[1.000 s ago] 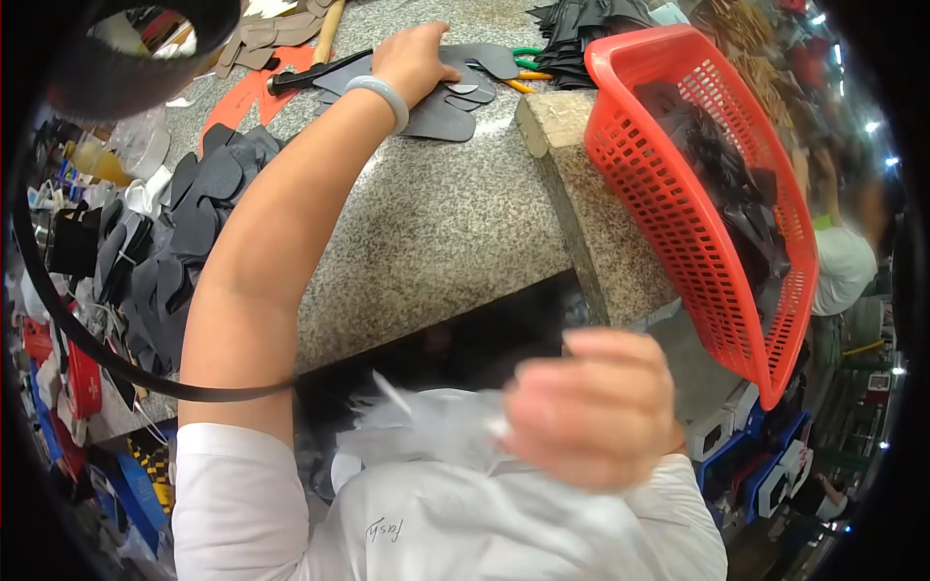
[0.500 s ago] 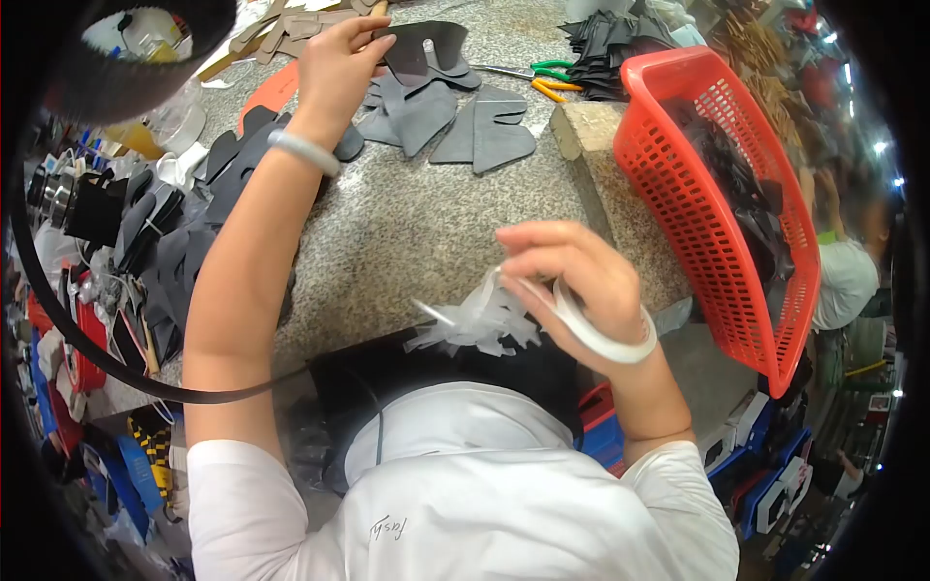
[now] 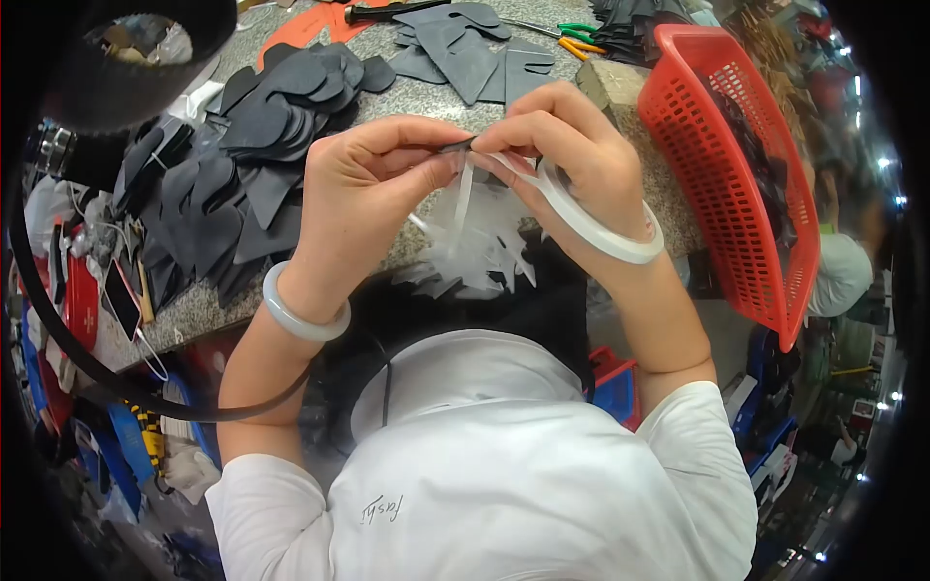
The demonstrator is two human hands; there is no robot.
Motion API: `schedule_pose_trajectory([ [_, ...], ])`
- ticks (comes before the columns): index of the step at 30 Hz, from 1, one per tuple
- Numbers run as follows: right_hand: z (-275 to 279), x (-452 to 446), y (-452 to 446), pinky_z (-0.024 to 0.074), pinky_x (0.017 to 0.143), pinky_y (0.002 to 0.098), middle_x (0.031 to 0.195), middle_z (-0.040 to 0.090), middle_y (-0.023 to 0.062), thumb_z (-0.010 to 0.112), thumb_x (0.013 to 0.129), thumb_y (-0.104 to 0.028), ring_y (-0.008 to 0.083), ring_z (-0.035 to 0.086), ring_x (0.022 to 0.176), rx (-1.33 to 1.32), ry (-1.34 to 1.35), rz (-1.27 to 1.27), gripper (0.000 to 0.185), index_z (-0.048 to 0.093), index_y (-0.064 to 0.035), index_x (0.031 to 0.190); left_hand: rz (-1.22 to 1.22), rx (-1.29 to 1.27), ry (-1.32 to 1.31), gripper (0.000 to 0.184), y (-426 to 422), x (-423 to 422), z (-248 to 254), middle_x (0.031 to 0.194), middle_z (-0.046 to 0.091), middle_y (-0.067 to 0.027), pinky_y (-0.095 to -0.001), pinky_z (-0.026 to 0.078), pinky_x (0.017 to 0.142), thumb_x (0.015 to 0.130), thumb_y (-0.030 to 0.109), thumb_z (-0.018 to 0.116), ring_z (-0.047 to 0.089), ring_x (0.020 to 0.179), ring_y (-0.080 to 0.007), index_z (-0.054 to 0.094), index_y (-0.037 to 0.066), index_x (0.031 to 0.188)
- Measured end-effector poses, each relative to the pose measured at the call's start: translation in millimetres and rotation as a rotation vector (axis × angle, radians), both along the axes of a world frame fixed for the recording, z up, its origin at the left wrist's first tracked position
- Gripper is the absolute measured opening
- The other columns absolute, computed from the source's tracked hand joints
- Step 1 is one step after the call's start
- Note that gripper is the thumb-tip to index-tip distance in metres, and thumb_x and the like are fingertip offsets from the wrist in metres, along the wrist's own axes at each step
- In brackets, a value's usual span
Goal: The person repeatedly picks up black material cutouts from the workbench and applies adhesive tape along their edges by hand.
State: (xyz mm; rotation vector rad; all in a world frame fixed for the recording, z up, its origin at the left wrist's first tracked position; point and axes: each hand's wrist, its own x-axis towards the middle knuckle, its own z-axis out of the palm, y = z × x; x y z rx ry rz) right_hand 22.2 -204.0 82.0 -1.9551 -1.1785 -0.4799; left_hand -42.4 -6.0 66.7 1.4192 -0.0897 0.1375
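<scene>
We see the left hand (image 3: 363,184) pinching a dark piece (image 3: 457,146) between its fingertips; the right hand (image 3: 586,160) meets its edge with narrowed fingers, holding what we cannot tell, a white ring (image 3: 620,246) looped round it. Below the fingers we see clear strips (image 3: 475,247); beyond, grey pieces (image 3: 470,58).

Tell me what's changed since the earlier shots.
The left hand has drawn back from the far side of the bench toward the body, a dark piece pinched in its fingertips. The right hand has moved forward, up to that piece's end. Unchanged: white tape looped around the right hand; red basket at the right.
</scene>
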Motion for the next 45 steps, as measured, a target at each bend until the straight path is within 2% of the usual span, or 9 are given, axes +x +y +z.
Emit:
schedule_pose_trajectory([
  [6,14.0,-11.1,-9.8,0.0523,0.064,0.0233,0.121,0.057,0.009,0.09,0.071,-0.004,0.0101,0.061,0.072,-0.032,-0.043,-0.109,0.031,0.076,-0.0054,0.099,0.048,0.304,-0.275,0.022,-1.5,-1.9,-1.8,0.096,0.075,-0.0055,-0.0222,0.058,0.079,0.085,-0.011,0.071,0.071,0.088,-0.0112,0.076,0.001,0.103],
  [8,18.6,-14.2,-2.7,0.0515,0.064,0.0228,0.118,0.058,0.0085,0.09,0.071,-0.005,0.01,0.06,0.07,0.084,0.015,-0.213,0.033,0.076,-0.0057,0.1,0.051,0.686,-0.53,0.024,3.3,0.5,-0.6,0.095,0.075,-0.0061,-0.0231,0.058,0.076,0.084,-0.011,0.07,0.07,0.085,-0.0122,0.077,0.003,0.103],
  [10,17.5,-16.5,-5.6,0.0508,0.063,0.0224,0.116,0.06,0.0081,0.091,0.071,-0.005,0.0099,0.059,0.068,0.192,0.073,-0.312,0.034,0.075,-0.006,0.1,0.047,0.586,-0.439,0.024,-3.5,-4.1,-9.2,0.096,0.074,-0.0059,-0.0234,0.058,0.075,0.085,-0.011,0.07,0.069,0.085,-0.0118,0.077,0.003,0.104],
  [12,6.4,-15.7,-15.7,0.0498,0.062,0.0225,0.104,0.064,0.0069,0.09,0.072,-0.004,0.0107,0.058,0.065,0.04,0.152,-0.176,0.032,0.073,-0.0067,0.099,0.045,0.495,-0.358,0.024,-11.2,-8.1,-11.2,0.096,0.074,-0.0057,-0.0237,0.058,0.075,0.085,-0.011,0.07,0.069,0.085,-0.0114,0.076,0.002,0.105],
  [14,-9.5,-12.8,-15.8,0.0503,0.059,0.0235,0.085,0.064,0.0056,0.087,0.072,0.002,0.0126,0.062,0.066,0.05,-0.136,-0.074,0.027,0.072,-0.0049,0.093,0.051,0.129,-0.108,0.019,-20.6,-12.2,-10.8,0.096,0.073,-0.0057,-0.024,0.057,0.077,0.089,-0.005,0.071,0.069,0.086,-0.0113,0.076,0.0,0.106],
  [17,-19.0,-9.5,-23.9,0.0509,0.059,0.0239,0.087,0.064,0.0061,0.086,0.069,0.005,0.014,0.063,0.066,0.048,-0.254,-0.036,0.027,0.072,-0.0039,0.091,-0.098,-0.173,0.234,0.017,-15.9,-12.0,-1.2,0.096,0.073,-0.0072,-0.0241,0.058,0.078,0.092,0.007,0.073,0.069,0.086,-0.012,0.075,-0.002,0.107],
  [21,-27.4,-9.0,-31.4,0.0494,0.056,0.024,0.088,0.064,0.0073,0.081,0.068,0.006,0.015,0.061,0.064,0.022,-0.274,0.104,0.028,0.073,-0.0021,0.094,-0.231,-0.164,0.353,0.026,-10.7,-2.3,-5.4,0.096,0.074,-0.0102,-0.0238,0.058,0.078,0.09,0.02,0.077,0.071,0.085,-0.0139,0.075,-0.003,0.103],
  [29,-35.5,-9.5,-42.5,0.0482,0.055,0.0278,0.09,0.066,0.0081,0.076,0.061,-0.002,0.0198,0.063,0.066,0.017,-0.261,0.236,0.037,0.074,-0.0021,0.097,-0.389,-0.145,0.396,0.023,-4.6,4.1,-11.6,0.093,0.074,-0.0123,-0.0253,0.062,0.074,0.089,0.016,0.078,0.072,0.081,-0.0147,0.075,-0.005,0.099],
  [45,-39.5,-7.3,-37.5,0.0485,0.055,0.0272,0.089,0.063,0.0073,0.079,0.065,-0.002,0.0175,0.061,0.064,0.083,-0.185,0.336,0.035,0.07,-0.0023,0.099,-0.503,-0.087,0.445,0.019,2.4,7.8,-8.7,0.09,0.075,-0.0119,-0.0273,0.063,0.074,0.088,0.012,0.078,0.072,0.079,-0.0148,0.076,-0.005,0.097],
])
